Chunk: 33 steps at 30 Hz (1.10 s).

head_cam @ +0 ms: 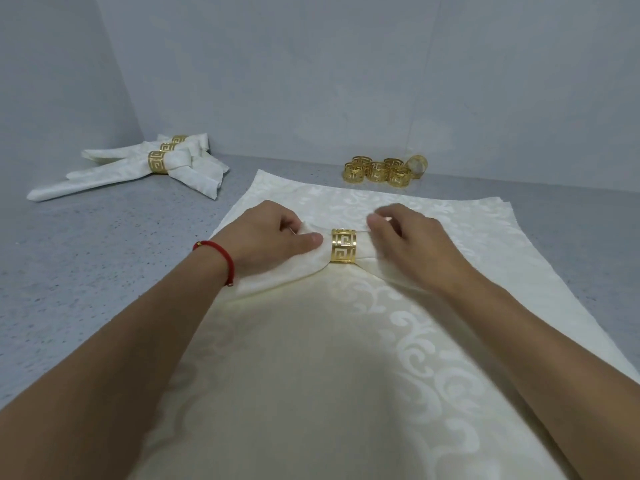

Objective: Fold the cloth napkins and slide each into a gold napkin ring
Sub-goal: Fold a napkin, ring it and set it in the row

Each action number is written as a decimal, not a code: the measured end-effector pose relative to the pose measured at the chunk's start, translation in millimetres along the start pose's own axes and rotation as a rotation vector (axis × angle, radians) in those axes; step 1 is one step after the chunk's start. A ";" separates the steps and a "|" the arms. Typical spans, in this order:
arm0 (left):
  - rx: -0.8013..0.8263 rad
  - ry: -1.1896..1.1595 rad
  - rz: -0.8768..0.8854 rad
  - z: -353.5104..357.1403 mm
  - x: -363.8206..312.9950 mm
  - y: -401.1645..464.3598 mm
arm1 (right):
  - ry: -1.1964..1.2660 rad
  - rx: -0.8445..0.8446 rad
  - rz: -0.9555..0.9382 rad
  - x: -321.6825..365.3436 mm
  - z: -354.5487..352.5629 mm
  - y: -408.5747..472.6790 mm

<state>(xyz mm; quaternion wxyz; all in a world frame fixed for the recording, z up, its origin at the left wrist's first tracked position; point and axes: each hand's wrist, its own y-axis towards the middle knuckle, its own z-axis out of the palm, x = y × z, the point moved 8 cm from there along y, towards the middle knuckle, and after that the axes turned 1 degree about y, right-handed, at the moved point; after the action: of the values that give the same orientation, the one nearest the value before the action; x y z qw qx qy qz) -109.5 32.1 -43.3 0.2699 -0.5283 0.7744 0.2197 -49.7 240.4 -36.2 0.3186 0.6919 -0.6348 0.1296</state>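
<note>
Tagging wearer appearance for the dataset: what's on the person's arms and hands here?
Both forearms are bare, with no sleeves in view and no gloves. The left hand has a thin red cord bracelet around the wrist, with a small gold bead on it. The right hand and its wrist carry nothing visible.

Ringed napkin (313, 263) on flat napkins (311, 375) (spare rings (384, 169) behind)

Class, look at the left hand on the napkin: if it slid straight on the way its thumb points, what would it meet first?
The left hand grips the folded napkin, its thumb pointing right. Going straight on, it would likely first meet the gold ring round that napkin, just beyond the thumb tip; the right hand lies past it.
</note>
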 end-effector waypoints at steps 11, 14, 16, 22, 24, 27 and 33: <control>0.083 -0.257 -0.099 -12.1 4.1 -4.9 | 0.164 -0.073 0.101 13.8 -6.5 -2.7; 0.205 -0.345 -0.180 -26.4 10.9 -20.0 | 0.226 -0.089 0.099 30.7 1.3 6.2; 0.221 -0.347 -0.199 -46.2 25.6 -27.8 | 0.268 -0.070 0.085 50.7 16.7 17.2; 0.001 -0.278 -0.242 -133.1 102.2 -38.6 | 0.395 0.071 0.081 127.6 99.3 70.9; -0.065 -0.203 -0.296 -159.9 130.4 -39.2 | 0.409 0.118 0.082 151.9 131.0 91.7; -0.202 -0.019 -0.368 -195.5 172.6 -35.1 | 0.401 0.133 0.067 185.5 171.4 121.1; -0.500 0.114 -0.419 -206.7 235.3 0.7 | 0.247 0.032 0.058 210.1 220.2 177.9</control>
<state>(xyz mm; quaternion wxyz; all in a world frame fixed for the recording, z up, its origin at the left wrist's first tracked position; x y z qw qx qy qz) -218.3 -261.5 -39.6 0.1271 -0.7374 0.5850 0.3128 -236.5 -58.6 -32.4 0.3795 0.6571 -0.6081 0.2332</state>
